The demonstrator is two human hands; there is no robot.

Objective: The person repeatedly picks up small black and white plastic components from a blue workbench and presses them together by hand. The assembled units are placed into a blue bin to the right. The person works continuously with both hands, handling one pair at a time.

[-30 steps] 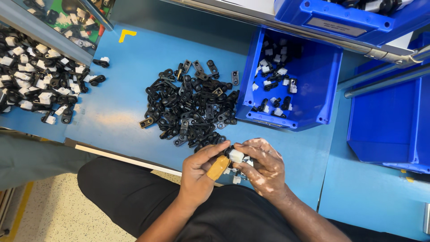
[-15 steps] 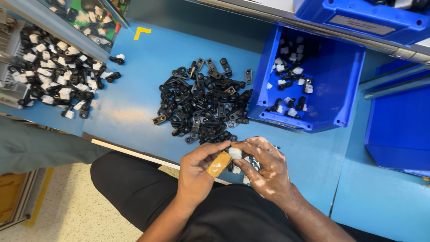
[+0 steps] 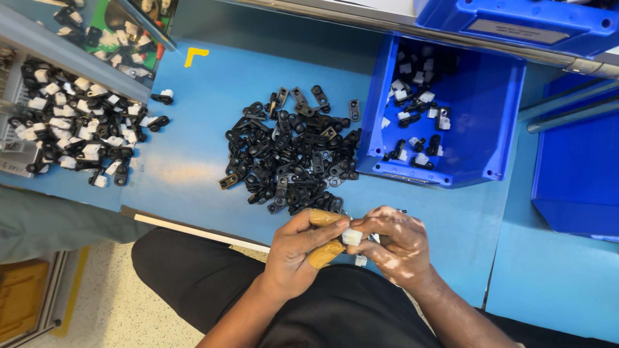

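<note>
Blue covers the whole bench (image 3: 213, 96) where we sit, and our work happens right at its near edge, above our lap. We hold a small white plastic block (image 3: 352, 236) pinched between both hands: the left hand (image 3: 298, 248), with tan tape wrapped round thumb and forefinger, closes on it from one side, while the right hand (image 3: 394, 243) grips it from the other, fingers (image 3: 377, 225) curled tight around the piece. Whether a black part is already seated in it we cannot tell, since the fingers hide most of it.

We judge the main risk to be a drop. The block sits over the bench edge, so a slip of the taped fingers (tape may be slicker than bare skin) could send it into our lap or onto the floor. A wide elbow move could also sweep the loose pile of black clips (image 3: 290, 154) just beyond our hands, scattering them toward the edge.

To the right of the pile stands an open blue bin (image 3: 496, 129), holding a thin scatter of white blocks and black clips across its bottom. Another blue bin (image 3: 516, 19) rests on the rail above it, contents unseen. At far left lies a heap of assembled black-and-white pieces (image 3: 71, 129), partly under a grey tray.
</note>
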